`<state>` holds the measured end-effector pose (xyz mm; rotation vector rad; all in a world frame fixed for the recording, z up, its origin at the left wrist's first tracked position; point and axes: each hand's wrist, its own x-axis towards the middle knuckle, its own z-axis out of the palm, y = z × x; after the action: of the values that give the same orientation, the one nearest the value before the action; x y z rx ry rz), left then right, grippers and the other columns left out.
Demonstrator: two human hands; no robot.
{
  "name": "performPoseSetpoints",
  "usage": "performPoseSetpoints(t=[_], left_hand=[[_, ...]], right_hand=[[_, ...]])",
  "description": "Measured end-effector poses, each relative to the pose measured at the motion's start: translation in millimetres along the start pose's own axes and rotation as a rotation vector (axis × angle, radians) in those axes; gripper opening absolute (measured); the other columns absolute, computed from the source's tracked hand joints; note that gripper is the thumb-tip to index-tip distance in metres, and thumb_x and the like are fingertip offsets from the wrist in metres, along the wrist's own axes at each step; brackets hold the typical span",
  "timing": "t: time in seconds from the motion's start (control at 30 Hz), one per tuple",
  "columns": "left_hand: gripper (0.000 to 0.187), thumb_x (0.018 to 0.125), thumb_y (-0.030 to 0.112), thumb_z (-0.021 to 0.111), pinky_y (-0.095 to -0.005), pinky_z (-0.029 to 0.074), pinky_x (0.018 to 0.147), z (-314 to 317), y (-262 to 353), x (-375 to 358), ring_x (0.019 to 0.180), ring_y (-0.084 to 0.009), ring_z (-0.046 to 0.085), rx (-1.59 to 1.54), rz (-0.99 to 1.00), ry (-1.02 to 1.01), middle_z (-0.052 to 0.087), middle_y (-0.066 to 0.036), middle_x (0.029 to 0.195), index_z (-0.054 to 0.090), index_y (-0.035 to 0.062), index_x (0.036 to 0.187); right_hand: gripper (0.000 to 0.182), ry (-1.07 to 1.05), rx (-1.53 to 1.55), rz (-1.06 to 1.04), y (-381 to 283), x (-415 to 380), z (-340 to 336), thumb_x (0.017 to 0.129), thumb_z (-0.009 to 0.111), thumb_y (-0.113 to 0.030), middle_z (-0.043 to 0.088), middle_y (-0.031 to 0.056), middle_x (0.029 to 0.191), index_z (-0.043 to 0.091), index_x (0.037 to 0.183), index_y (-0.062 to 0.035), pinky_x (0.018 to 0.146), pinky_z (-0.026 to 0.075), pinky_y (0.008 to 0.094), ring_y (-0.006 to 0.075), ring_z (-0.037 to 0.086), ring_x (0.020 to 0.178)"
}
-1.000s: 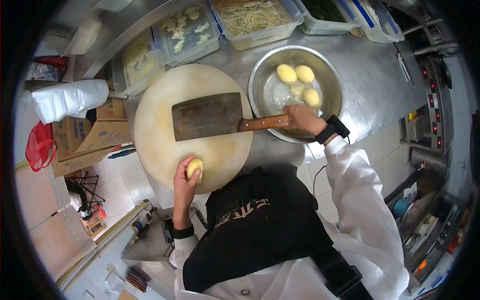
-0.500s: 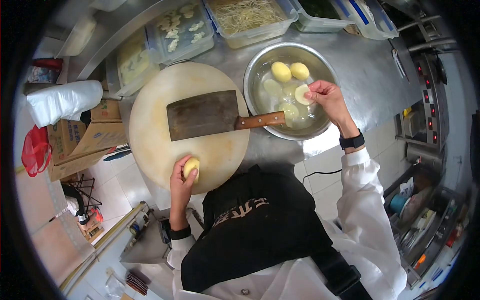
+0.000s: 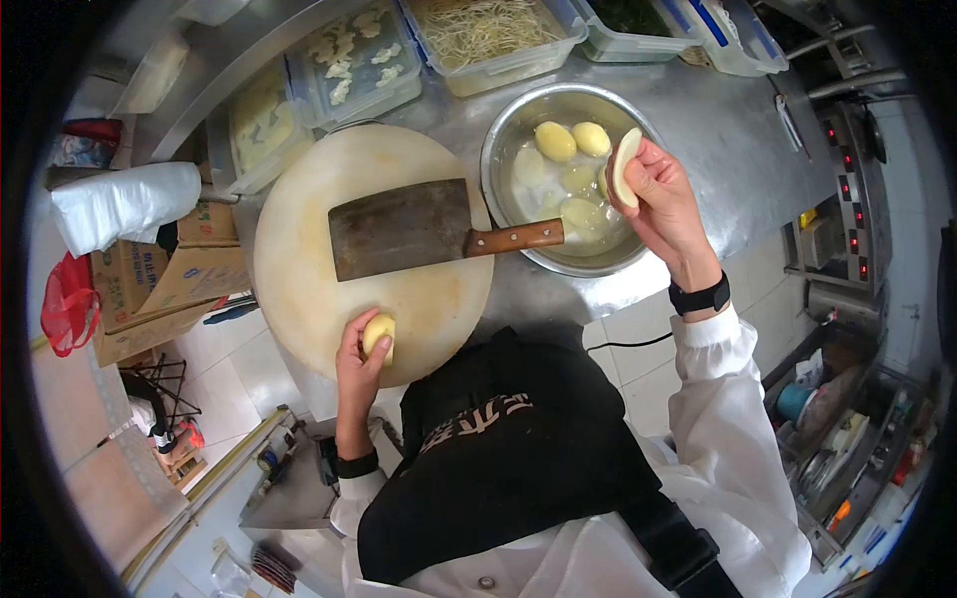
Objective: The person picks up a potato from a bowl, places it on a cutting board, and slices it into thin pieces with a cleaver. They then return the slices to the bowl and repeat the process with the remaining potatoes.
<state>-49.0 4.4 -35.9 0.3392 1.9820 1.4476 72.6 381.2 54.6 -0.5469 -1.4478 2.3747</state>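
Observation:
My left hand (image 3: 359, 359) holds a peeled potato (image 3: 378, 335) on the near edge of the round cutting board (image 3: 299, 219). A cleaver (image 3: 399, 229) lies flat across the board, its wooden handle (image 3: 513, 237) reaching over the rim of a metal bowl (image 3: 495, 189). Above the bowl's right side, my right hand (image 3: 660, 194) grips a pale potato slice (image 3: 625, 167), tilted nearly edge-on. Inside the bowl are water, two whole peeled potatoes (image 3: 555, 142) and several pale pieces (image 3: 578, 214).
Plastic tubs line the back of the metal counter (image 3: 738, 149), one with bean sprouts (image 3: 488, 35), another with white pieces (image 3: 339, 80). Cardboard boxes (image 3: 184, 269) stand at the left. A stove-like unit with red lights (image 3: 852, 209) is at the right.
My right hand has lifted the potato slice up and slightly right, away from the water, and turned it nearly edge-on. My left hand stays on the potato.

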Motion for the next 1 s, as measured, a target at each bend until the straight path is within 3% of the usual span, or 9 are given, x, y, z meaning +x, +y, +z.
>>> performPoseSetpoints(t=[0.17,0.27,0.33,0.4,0.5,0.63,0.7,0.83,1.0], left_hand=[[0.039,0.085,0.005,0.059,-0.0251,0.041,0.087,-0.6,-2.7,0.6,0.098,-0.0126,0.052,0.001,0.008,-0.002,0.056,-0.006,0.108,0.048,0.0013,0.122],[0.04,0.085,0.005,0.059,-0.0255,0.041,0.087,0.2,-5.5,0.3,0.098,-0.0128,0.052,-0.026,-0.013,-0.014,0.055,-0.006,0.107,0.048,0.0018,0.123],[0.041,0.084,0.006,0.06,-0.0258,0.041,0.088,-4.0,-4.8,-2.0,0.099,-0.013,0.052,-0.061,-0.025,0.041,0.055,-0.006,0.108,0.048,0.0022,0.123],[0.044,0.081,0.006,0.064,-0.0275,0.042,0.088,-1.5,0.5,-1.6,0.1,-0.0152,0.053,0.005,-0.003,0.021,0.055,-0.006,0.11,0.049,0.0037,0.122],[0.045,0.077,0.005,0.067,-0.0277,0.042,0.089,-4.8,1.2,-3.0,0.103,-0.0151,0.051,0.098,0.104,-0.033,0.054,-0.006,0.113,0.051,0.0032,0.12],[0.046,0.073,0.001,0.069,-0.0283,0.042,0.091,-4.5,20.3,-8.8,0.104,-0.0147,0.051,0.273,0.157,-0.049,0.054,-0.006,0.113,0.053,0.0039,0.116],[0.05,0.073,-0.002,0.068,-0.0286,0.041,0.092,-5.1,19.9,-10.4,0.104,-0.015,0.051,0.308,0.193,-0.06,0.053,-0.005,0.113,0.051,0.0061,0.119],[0.055,0.073,-0.004,0.066,-0.0277,0.042,0.09,-7.9,8.6,-14.6,0.104,-0.0147,0.051,0.088,0.175,0.093,0.051,-0.005,0.112,0.046,0.0067,0.122],[0.052,0.073,-0.005,0.069,-0.0266,0.045,0.083,-4.0,16.3,-17.1,0.097,-0.013,0.051,-0.377,0.102,0.217,0.049,-0.004,0.106,0.043,0.0043,0.116]], right_hand=[[0.022,-0.359,0.327,-0.016,-6.7,0.6,11.0,0.092,0.054,-0.025,0.052,-0.0049,0.07,0.056,0.101,-0.0048,0.049,0.028,0.018,0.0028,0.033,0.052],[0.02,-0.211,0.273,0.04,-6.9,2.9,11.0,0.093,0.053,-0.023,0.051,-0.0041,0.068,0.057,0.096,-0.0033,0.05,0.033,0.019,0.0031,0.039,0.054],[0.019,0.1,-0.597,0.015,16.6,19.1,-8.0,0.093,0.051,-0.019,0.052,-0.0025,0.065,0.057,0.089,-0.0013,0.05,0.038,0.0216,0.0046,0.045,0.057],[0.019,-0.004,-1.12,0.026,56.3,29.1,-52.3,0.093,0.05,-0.017,0.056,-0.0003,0.066,0.058,0.092,0.0007,0.052,0.043,0.0235,0.0061,0.051,0.057],[0.014,-0.038,-0.71,0.375,49.4,30.3,-10.5,0.089,0.053,-0.01,0.058,-0.0026,0.078,0.059,0.1,-0.0022,0.053,0.043,0.0194,0.0037,0.052,0.064],[0.03,-0.396,-0.393,0.168,26.8,74.9,103.1,0.088,0.056,-0.015,0.06,0.0002,0.085,0.056,0.116,-0.002,0.07,0.045,0.0195,0.0059,0.056,0.078],[0.037,-0.326,-0.21,0.057,26.5,93.1,160.3,0.088,0.056,-0.018,0.063,0.0044,0.094,0.052,0.12,0.0008,0.078,0.044,0.023,0.0107,0.058,0.083],[0.033,-0.402,-0.721,-0.233,53.4,98.1,162.7,0.089,0.055,-0.014,0.062,0.009,0.105,0.053,0.118,0.002,0.08,0.046,0.0267,0.0152,0.059,0.09],[0.027,-0.471,-0.866,0.104,75.4,51.9,103.5,0.085,0.06,-0.01,0.059,0.0112,0.107,0.056,0.11,-0.0012,0.077,0.047,0.0297,0.0186,0.059,0.094]])
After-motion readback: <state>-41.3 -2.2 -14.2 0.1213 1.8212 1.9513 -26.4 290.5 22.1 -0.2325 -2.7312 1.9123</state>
